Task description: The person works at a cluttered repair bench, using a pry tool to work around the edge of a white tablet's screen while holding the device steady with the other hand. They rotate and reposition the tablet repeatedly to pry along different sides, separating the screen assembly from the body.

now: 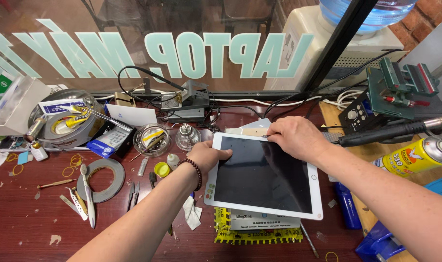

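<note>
A flat white tablet with a big dark glass screen (264,177) lies near the middle of the dark red wooden table (32,228), w/ its lower end resting on a white box w/ yellow tape (252,230). The screen is off & shiny, the white rim goes all round it, & it sits a bit tilted. The left hand (207,157), w/ a brown bead bracelet (195,172) on the wrist, lies flat on the tablet's left edge, fingers pressing down on the rim. The right hand (294,138) is curled at the top edge, fingers pinched close on sth thin there; can't tell what it is. Left of the tablet it is crowded: a grey ring of tape (104,180), a white-handled tool (88,199), a small yellow cap (161,169) & a little glass dish (152,139). On the right lie a yellow spray can (415,155) & a black hot-air wand (385,133). Some bare table shows at the lower left.
</note>
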